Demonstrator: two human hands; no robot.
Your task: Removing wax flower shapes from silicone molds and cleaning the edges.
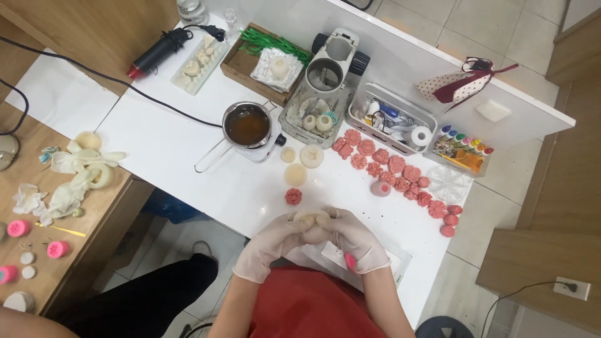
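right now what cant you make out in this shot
- Head view: the cream piece is mostly hidden by the gloved left hand and right hand; its shape is unclear.
- Pot: dark liquid, contents unidentifiable.
- Bottle tops: too small for detail.
- Pink moulds sit near the left edge.

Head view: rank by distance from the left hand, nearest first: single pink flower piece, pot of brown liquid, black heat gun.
From the left hand:
1. Single pink flower piece, just above the hands on the white table.
2. Pot of brown liquid, further up, mid-table.
3. Black heat gun, far top-left corner.
The order is plain in the head view; no close calls.
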